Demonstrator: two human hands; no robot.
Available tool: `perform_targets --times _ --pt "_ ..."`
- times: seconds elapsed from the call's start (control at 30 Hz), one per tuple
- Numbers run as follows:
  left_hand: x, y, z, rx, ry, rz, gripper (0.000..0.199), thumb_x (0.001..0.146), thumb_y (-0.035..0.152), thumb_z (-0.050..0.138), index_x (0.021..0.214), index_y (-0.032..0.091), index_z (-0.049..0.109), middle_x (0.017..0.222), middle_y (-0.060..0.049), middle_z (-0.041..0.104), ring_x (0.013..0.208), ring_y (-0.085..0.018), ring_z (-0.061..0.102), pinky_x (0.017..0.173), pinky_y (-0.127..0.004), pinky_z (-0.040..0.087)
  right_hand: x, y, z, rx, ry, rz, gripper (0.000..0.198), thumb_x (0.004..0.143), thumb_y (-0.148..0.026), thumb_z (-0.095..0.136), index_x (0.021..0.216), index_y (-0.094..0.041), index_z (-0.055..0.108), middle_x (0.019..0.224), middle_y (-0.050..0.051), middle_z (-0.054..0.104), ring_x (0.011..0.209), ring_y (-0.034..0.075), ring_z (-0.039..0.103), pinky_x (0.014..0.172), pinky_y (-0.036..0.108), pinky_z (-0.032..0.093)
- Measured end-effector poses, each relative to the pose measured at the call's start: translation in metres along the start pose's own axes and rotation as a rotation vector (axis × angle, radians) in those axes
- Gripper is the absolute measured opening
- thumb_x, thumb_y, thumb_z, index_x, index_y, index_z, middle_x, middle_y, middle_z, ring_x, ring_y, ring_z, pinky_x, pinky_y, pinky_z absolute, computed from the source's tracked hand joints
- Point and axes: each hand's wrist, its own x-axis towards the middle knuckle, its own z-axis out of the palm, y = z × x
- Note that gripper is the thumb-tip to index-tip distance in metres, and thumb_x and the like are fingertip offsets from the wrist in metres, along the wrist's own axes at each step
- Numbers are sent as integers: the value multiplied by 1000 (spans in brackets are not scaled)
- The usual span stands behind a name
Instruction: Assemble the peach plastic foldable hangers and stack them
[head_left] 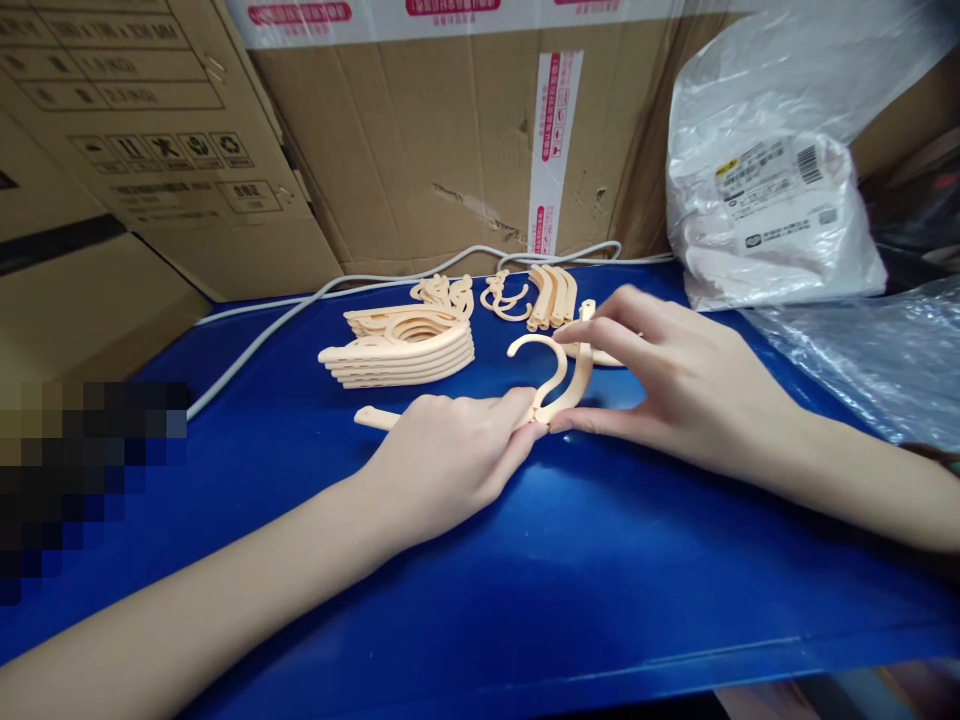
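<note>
A cream plastic folding hanger (577, 385) is held just above the blue tabletop, its curved hook (556, 370) pointing up and to the left. My left hand (442, 455) is wrapped round one arm of it, whose end sticks out on the left. My right hand (682, 370) has its thumb by the hanger's joint and its fingertips near the hook and the other arm, pinching the piece from the right. Behind my left hand lies a stack of folded cream hangers (401, 360). Another cream piece (607, 357) lies partly hidden behind my right hand.
Loose cream hooks (504, 300), a small pile of hook pieces (444, 292) and several curved hanger arms (553, 298) lie at the back. A white cable (330, 288) runs along cardboard boxes (420, 150). A white plastic bag (772, 220) stands back right on the blue table (600, 580).
</note>
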Motion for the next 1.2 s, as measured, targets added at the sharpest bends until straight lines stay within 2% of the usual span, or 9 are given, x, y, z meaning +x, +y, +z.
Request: perform_targets --times 0.1,0.33,0.47,0.67,0.83,1.0,1.2 --pt "0 0 0 5 -18 11 30 102 33 30 105 19 57 88 -3 73 70 -24 70 53 -29 37 0 -1 0 24 -41 -29 56 91 -62 46 115 -14 62 88 9 68 83 24 65 72 33 46" --pt "1 -1 2 14 -22 26 32 102 33 29 107 19 57 89 -3 73 72 -25 71 52 -30 37 0 -1 1 18 -77 -53 51 91 -59 47 111 -15 65 79 6 71 76 24 67 72 35 48" --pt "0 -1 3 35 -4 44 30 102 33 31 107 18 57 88 -3 74 72 -24 72 49 -29 35 -2 0 2 21 -91 -95 47 92 -54 50 113 -15 65 88 8 74 84 27 70 85 42 48" --pt "-1 -1 4 51 16 68 28 101 31 35 109 18 58 85 -3 74 71 -24 72 47 -28 31 -2 1 4 29 -116 -107 46 92 -54 49 110 -15 67 99 11 73 91 30 69 89 47 48" --pt "-2 -1 5 65 48 100 27 101 31 37 108 18 59 83 -2 74 68 -22 72 46 -27 29 -1 2 3 66 -146 -119 45 93 -54 47 104 -15 68 98 11 73 92 30 68 88 46 47" --pt "-2 -1 3 67 93 185 31 101 35 36 101 17 61 77 -2 73 61 -18 68 44 -26 29 2 8 0 166 -176 -164 51 90 -61 48 110 -17 65 107 10 70 97 26 66 93 41 43" --pt "-6 4 3 55 115 244 30 101 34 36 111 18 60 85 -4 74 69 -15 69 56 -21 44 6 12 -6 205 -223 -49 48 98 -55 34 98 -19 66 94 8 67 83 22 62 75 36 42"
